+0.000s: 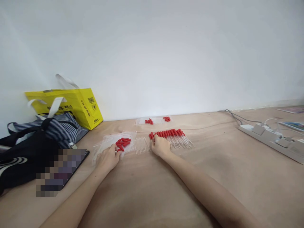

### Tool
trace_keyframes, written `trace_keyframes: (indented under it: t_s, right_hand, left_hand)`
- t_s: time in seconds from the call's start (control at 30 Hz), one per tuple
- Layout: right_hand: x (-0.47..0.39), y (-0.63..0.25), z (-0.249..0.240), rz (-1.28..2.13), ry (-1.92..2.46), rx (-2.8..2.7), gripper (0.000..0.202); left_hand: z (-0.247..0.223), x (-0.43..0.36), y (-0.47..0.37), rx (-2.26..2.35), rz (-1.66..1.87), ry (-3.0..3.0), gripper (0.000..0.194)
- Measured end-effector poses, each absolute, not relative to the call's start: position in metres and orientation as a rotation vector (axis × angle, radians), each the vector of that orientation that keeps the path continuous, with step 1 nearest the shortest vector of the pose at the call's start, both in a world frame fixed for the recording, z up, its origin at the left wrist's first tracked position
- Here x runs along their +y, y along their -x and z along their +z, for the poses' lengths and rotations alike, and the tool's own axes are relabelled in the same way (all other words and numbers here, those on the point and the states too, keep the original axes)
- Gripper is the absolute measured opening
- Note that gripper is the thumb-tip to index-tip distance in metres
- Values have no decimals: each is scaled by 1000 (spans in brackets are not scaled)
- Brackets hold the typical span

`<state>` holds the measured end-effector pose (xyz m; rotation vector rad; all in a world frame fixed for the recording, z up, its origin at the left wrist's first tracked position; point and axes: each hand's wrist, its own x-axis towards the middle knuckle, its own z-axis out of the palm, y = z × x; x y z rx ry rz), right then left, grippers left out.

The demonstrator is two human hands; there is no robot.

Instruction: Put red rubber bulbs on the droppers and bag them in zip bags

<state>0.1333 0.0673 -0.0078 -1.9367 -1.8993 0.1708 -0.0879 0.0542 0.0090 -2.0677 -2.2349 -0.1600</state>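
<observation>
At the pile of loose red caps (123,143), which lies on clear plastic bags (104,142), my left hand (110,157) is closed, with thumb and forefinger pinched about a red cap (119,150). Thin white sticks (141,145) lie side by side between my two hands. To their right runs a row of red-capped white sticks (177,137), caps pointing away from me. My right hand (160,146) is at the row's left end, its fingers closed around a red-capped stick (151,135); most of that stick is hidden by the hand.
Near the wall lies another clear bag (156,120) with small red pieces. On the left are a yellow bag (91,107), a striped bag (68,126), a black bag (30,155) and a blurred phone-like slab (68,167). A white power strip (273,139) with cables stands at right.
</observation>
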Motion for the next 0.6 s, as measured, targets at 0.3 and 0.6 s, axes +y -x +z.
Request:
trace_keyframes:
  t_s: [0.3, 0.6]
  right_hand:
    - [70, -114, -1, 191, 1916, -2024, 22]
    - [71, -106, 5, 267, 2051, -2050, 28]
  left_hand:
    - [13, 39, 65, -1875, -316, 2149, 36]
    - [0, 22, 36, -1757, -1123, 2609, 9]
